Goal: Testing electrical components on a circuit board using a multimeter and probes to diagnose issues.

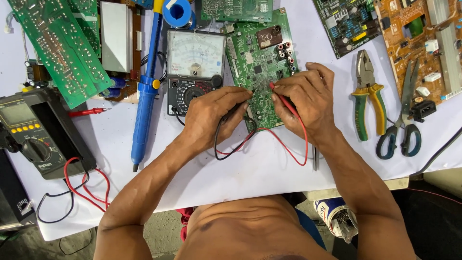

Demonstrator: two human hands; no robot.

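Far left: digital multimeter [33, 132], idle, its red and black leads coiled at the table [269, 178] edge, one loose red probe [86, 112] beside it. Then a tilted green board [60, 48], a blue desoldering pump [146, 91], and the analog meter [195, 72] just left of the work.

Centre: small green circuit board [260, 67] flat on the table. Left hand [211, 115] pinches the black probe [236, 110], right hand [308, 96] pinches the red probe [284, 101]; both tips touch the board's lower middle. Probing looks under way; needle reading too small to tell, so no result yet.

Right: pliers [368, 94], scissors [402, 125], an orange board [423, 43].

Count: 2 meters, 2 probes in hand, 1 pump, 1 pliers, 1 scissors, at least 5 boards, some cropped.
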